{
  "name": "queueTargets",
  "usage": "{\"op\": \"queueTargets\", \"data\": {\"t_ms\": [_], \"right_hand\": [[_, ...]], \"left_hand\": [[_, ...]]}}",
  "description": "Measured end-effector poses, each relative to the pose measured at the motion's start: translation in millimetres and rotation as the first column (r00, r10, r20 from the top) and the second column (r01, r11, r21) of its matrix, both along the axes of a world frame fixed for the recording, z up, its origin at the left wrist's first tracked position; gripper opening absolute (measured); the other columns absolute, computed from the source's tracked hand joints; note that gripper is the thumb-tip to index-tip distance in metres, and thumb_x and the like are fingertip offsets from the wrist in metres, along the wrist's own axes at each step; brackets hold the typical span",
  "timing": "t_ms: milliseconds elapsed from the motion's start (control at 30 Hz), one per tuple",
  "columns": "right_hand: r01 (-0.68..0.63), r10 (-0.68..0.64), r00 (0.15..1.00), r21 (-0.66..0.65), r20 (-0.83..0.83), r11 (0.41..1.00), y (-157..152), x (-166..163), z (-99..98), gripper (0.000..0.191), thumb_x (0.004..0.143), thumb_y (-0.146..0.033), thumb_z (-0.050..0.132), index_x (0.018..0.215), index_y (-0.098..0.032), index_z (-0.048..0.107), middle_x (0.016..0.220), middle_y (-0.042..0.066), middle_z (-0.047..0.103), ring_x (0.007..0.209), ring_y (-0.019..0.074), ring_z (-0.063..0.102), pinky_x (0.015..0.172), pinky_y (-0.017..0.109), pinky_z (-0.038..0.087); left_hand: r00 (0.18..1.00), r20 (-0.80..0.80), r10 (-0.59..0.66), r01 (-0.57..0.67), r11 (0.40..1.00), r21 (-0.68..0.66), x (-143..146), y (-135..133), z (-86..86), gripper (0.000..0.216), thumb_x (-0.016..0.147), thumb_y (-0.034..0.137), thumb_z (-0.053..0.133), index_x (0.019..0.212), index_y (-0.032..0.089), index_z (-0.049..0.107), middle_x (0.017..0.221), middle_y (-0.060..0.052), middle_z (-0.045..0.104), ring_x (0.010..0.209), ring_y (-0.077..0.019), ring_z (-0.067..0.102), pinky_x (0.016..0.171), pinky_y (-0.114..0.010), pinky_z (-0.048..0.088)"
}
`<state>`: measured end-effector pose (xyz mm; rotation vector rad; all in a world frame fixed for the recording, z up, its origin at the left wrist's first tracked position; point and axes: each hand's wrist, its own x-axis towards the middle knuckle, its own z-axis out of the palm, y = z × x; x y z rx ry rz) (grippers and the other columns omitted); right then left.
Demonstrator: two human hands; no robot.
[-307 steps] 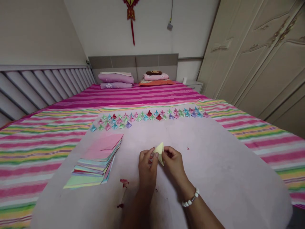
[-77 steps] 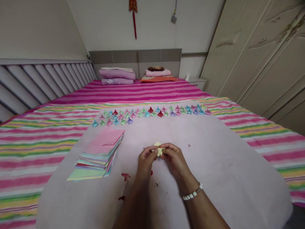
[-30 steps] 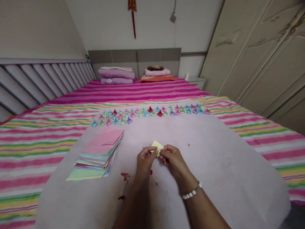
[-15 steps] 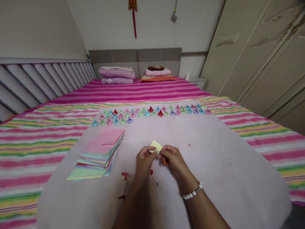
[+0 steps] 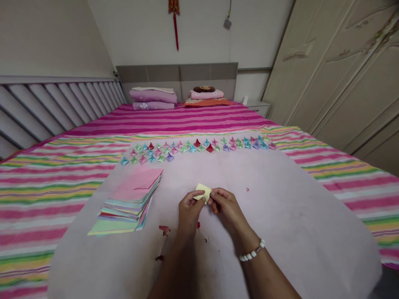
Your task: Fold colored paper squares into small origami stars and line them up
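A small folded piece of pale yellow paper (image 5: 203,191) is held up between both hands over the middle of the pale board. My left hand (image 5: 189,207) pinches it from the left, thumb in front and fingers along its face. At its right corner, the thumb and forefinger of my right hand (image 5: 225,204) close on the edge; the other fingers curl underneath. Left of the hands lies a fanned stack of coloured paper sheets (image 5: 134,195), pink on top. Several small folded paper pieces (image 5: 197,143) in red, green, blue, pink and purple stand in rows along the far side.
The rounded pale board (image 5: 280,216) rests on a bed with a striped cover (image 5: 346,178). Reddish marks (image 5: 164,229) show on it near my left forearm. Folded bedding (image 5: 152,97) is stacked by the headboard. A slatted rail (image 5: 62,104) runs left; wardrobe doors (image 5: 336,74) stand right.
The yellow paper has turned slightly in the fingers and tilts more to the left. My right fingertips have shifted a little at its right corner. All else is as it was.
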<state>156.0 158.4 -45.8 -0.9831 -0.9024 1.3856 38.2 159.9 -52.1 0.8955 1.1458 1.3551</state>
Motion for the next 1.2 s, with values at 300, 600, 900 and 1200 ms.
{"op": "queueTargets", "data": {"t_ms": [300, 600, 900, 1200], "right_hand": [[0.038, -0.039, 0.995, 0.012, 0.094, 0.999, 1.1, -1.4, -0.5, 0.032, 0.056, -0.040, 0.080, 0.069, -0.016, 0.062, 0.049, -0.006, 0.053, 0.035, 0.0057, 0.037, 0.036, 0.020, 0.025], [0.052, -0.055, 0.993, 0.031, 0.106, 0.998, 1.1, -2.5, 2.3, 0.032, 0.060, -0.045, 0.076, 0.064, -0.017, 0.060, 0.048, -0.005, 0.055, 0.035, 0.0061, 0.036, 0.035, 0.020, 0.024], [0.016, -0.022, 0.994, 0.059, 0.108, 0.998, 0.0, -2.1, -0.6, 0.030, 0.070, -0.044, 0.070, 0.063, -0.018, 0.059, 0.050, -0.004, 0.055, 0.036, 0.0059, 0.036, 0.037, 0.021, 0.022], [0.023, -0.027, 0.996, 0.049, 0.080, 0.999, 0.8, -3.1, -4.3, 0.026, 0.070, -0.039, 0.070, 0.063, -0.018, 0.057, 0.049, -0.005, 0.052, 0.038, 0.0062, 0.034, 0.038, 0.021, 0.021]], "left_hand": [[0.999, -0.030, -0.026, 0.027, 0.999, 0.037, 1.5, -1.2, -0.1, 0.035, 0.058, 0.032, 0.074, 0.086, 0.012, 0.068, 0.050, 0.005, 0.053, 0.042, -0.0058, 0.042, 0.044, -0.018, 0.032], [0.998, -0.070, -0.011, 0.015, 0.999, 0.050, 1.4, -2.2, -1.1, 0.034, 0.060, 0.039, 0.075, 0.084, 0.015, 0.071, 0.044, 0.008, 0.042, 0.040, -0.0044, 0.033, 0.041, -0.017, 0.025], [0.990, -0.138, 0.021, -0.013, 0.998, 0.060, -0.4, -0.5, -3.5, 0.030, 0.063, 0.039, 0.074, 0.081, 0.015, 0.072, 0.047, 0.008, 0.040, 0.044, -0.0050, 0.033, 0.042, -0.018, 0.026], [0.993, -0.117, 0.017, -0.006, 0.996, 0.093, 1.7, -2.3, -0.4, 0.025, 0.063, 0.033, 0.074, 0.079, 0.015, 0.070, 0.046, 0.008, 0.042, 0.042, -0.0046, 0.034, 0.042, -0.017, 0.026]]}}
